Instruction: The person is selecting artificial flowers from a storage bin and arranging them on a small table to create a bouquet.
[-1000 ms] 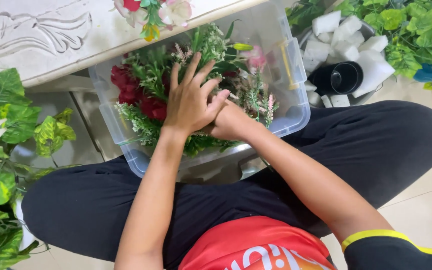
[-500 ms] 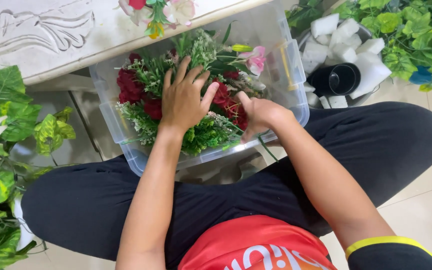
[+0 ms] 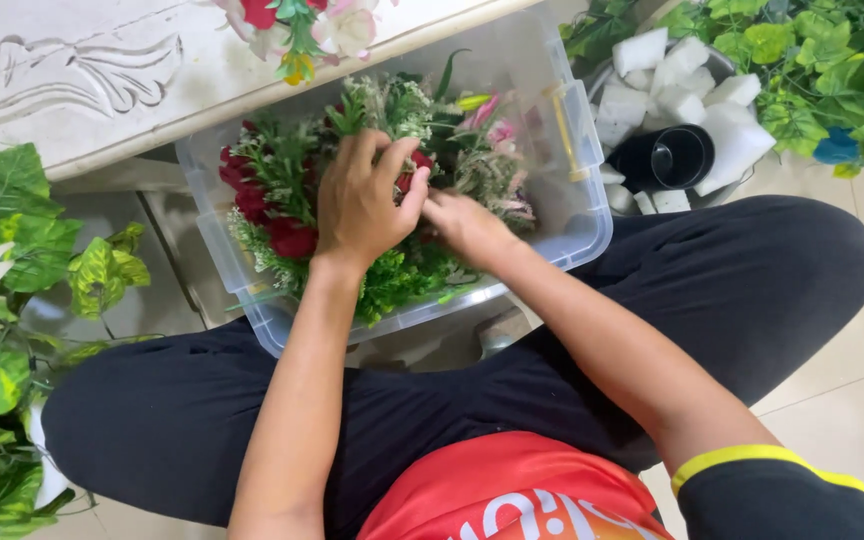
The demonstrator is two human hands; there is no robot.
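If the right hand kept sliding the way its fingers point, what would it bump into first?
The right hand points leftward across the clear plastic bin, toward the left hand. It would likely meet that hand's fingers and the red flowers there first, though depth is hard to judge.

White foam blocks (image 3: 697, 95) in bowl; black cup (image 3: 674, 158); leafy plants (image 3: 12, 260).

No packages, labels, signs, screens visible (shirt lettering only partly seen).

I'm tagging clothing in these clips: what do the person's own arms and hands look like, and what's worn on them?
Both forearms are bare. The left hand and right hand wear no gloves, rings or watch. The right arm's short black sleeve has a yellow band.
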